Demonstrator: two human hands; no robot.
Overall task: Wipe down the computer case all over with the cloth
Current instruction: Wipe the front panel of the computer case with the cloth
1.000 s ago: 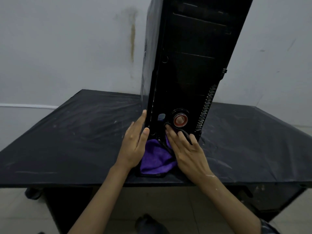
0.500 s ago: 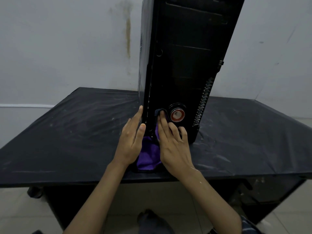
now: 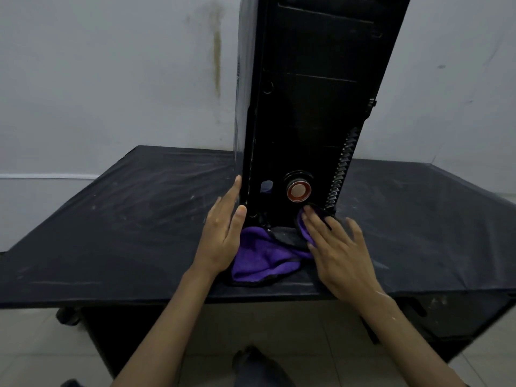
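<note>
Computer case point(image 3: 307, 107) on scuffed black tabletop point(image 3: 125, 233); stained grey wall point(image 3: 111, 79) behind.

Computer case point(image 3: 307, 107) upright mid-table, blocks passage toward 12 o'clock; table point(image 3: 125, 233) surface open at 9 and 3 o'clock of it; cloth point(image 3: 262, 261) heaped at its 6 o'clock foot, left hand point(image 3: 220, 238) and right hand point(image 3: 340, 252) flanking; wall point(image 3: 111, 79) close behind.

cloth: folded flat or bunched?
Bunched. The cloth lies in rumpled folds on the table at the case base, one end under the right hand.
</note>
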